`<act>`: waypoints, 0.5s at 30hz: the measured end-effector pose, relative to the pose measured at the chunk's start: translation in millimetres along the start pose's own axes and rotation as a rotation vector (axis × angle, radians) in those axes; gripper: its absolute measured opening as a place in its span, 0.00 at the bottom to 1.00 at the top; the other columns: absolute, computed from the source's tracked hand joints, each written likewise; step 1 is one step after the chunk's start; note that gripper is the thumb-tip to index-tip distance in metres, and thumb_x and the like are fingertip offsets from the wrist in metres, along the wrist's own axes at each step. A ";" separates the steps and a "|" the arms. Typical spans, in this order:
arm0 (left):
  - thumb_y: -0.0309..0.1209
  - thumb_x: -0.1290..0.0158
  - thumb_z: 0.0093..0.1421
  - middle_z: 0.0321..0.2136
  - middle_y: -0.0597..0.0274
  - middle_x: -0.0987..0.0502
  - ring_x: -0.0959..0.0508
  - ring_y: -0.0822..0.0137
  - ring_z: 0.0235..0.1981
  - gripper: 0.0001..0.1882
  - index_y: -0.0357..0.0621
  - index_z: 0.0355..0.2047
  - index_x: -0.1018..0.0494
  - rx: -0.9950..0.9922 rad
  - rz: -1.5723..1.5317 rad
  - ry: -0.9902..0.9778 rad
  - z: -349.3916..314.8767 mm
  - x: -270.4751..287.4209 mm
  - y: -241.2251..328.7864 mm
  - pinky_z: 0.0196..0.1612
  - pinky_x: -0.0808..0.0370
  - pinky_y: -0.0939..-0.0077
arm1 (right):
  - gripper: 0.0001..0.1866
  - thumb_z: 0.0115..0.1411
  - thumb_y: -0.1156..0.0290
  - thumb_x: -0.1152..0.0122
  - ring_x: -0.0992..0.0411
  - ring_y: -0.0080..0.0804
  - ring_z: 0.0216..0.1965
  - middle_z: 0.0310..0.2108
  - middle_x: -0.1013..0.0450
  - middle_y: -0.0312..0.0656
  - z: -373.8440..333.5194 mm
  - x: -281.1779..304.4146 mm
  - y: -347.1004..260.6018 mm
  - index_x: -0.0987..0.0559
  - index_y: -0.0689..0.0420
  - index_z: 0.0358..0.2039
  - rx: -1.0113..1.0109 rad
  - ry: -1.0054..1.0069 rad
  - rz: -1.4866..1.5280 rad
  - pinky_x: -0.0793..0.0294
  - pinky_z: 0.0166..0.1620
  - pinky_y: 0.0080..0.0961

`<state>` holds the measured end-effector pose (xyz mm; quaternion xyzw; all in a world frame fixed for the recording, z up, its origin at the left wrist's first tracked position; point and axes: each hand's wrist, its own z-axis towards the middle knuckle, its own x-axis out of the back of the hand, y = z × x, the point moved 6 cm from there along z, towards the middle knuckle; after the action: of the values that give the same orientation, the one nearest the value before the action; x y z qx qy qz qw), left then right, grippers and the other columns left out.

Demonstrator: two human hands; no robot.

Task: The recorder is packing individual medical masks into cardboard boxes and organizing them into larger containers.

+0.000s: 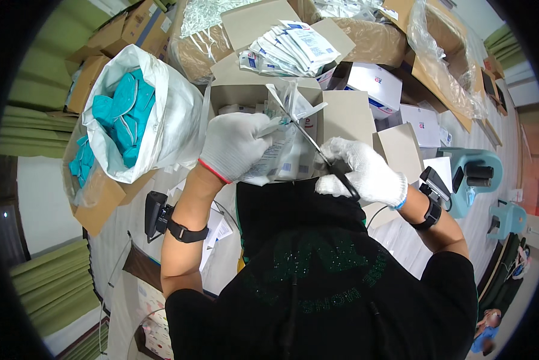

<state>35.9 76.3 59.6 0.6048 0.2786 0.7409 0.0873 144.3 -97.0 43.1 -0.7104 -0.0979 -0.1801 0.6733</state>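
Note:
My left hand [236, 144], in a white knit glove with a red cuff, is closed on the edge of a clear plastic packet [287, 138] with printing on it. My right hand [365, 171], gloved in white with a blue cuff, grips the black handles of a pair of scissors [308, 137]. The blades point up and left, across the top of the packet. Whether they touch the plastic I cannot tell. Beneath both hands stands an open carton [239, 95] with its flaps spread, and more packets lie inside it.
A pile of flat white packets [299, 45] rests on the carton's far flap. At left is a white sack [179, 114] holding teal pouches [125, 114]. White boxes [371, 84] stand to the right, near a light blue plastic stool [485, 165]. Larger cartons line the back.

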 end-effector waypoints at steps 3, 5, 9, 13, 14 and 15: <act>0.34 0.41 0.55 0.26 0.50 0.22 0.22 0.52 0.26 0.11 0.44 0.36 0.20 0.036 -0.070 -0.044 1.1 0.0 4.2 0.31 0.26 0.70 | 0.22 0.53 0.60 0.28 0.28 0.24 0.27 0.31 0.28 0.38 -2.6 -1.0 7.4 0.26 0.62 0.39 -0.197 -0.054 0.232 0.27 0.31 0.20; 0.34 0.41 0.55 0.26 0.50 0.22 0.22 0.52 0.26 0.11 0.43 0.36 0.20 0.001 -0.100 -0.035 1.0 1.1 9.4 0.31 0.26 0.69 | 0.22 0.52 0.59 0.27 0.27 0.24 0.26 0.28 0.27 0.40 -5.1 -1.6 10.3 0.24 0.63 0.38 -0.329 -0.089 0.393 0.27 0.29 0.22; 0.35 0.40 0.55 0.27 0.49 0.22 0.23 0.51 0.27 0.11 0.43 0.35 0.20 -0.119 -0.090 0.025 -3.2 4.1 12.7 0.31 0.27 0.69 | 0.22 0.52 0.59 0.28 0.29 0.20 0.23 0.28 0.28 0.39 -6.7 -3.9 6.6 0.24 0.63 0.37 -0.257 -0.098 0.509 0.28 0.24 0.18; 0.35 0.41 0.55 0.26 0.49 0.23 0.23 0.51 0.27 0.10 0.44 0.36 0.20 -0.103 -0.125 0.022 -5.6 1.5 10.2 0.31 0.27 0.67 | 0.24 0.52 0.57 0.28 0.27 0.25 0.26 0.29 0.28 0.38 -6.5 -7.0 9.4 0.25 0.62 0.38 -0.253 -0.080 0.390 0.28 0.29 0.21; 0.34 0.42 0.54 0.24 0.50 0.24 0.23 0.51 0.27 0.09 0.44 0.34 0.20 -0.141 -0.015 0.045 -6.0 -1.1 12.0 0.31 0.27 0.66 | 0.26 0.52 0.55 0.28 0.27 0.26 0.27 0.30 0.28 0.38 -6.7 -5.7 10.8 0.26 0.63 0.39 -0.214 -0.046 0.211 0.29 0.30 0.20; 0.33 0.42 0.53 0.22 0.51 0.25 0.23 0.52 0.26 0.08 0.43 0.32 0.21 -0.179 0.094 0.068 -6.0 -2.9 15.5 0.30 0.27 0.65 | 0.27 0.50 0.51 0.28 0.27 0.30 0.29 0.29 0.28 0.40 -8.2 -0.2 3.4 0.25 0.61 0.38 -0.071 0.016 -0.004 0.29 0.33 0.26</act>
<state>34.1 60.2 64.5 0.5815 0.1852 0.7863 0.0965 144.4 -105.3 40.1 -0.7322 -0.0876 -0.1903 0.6481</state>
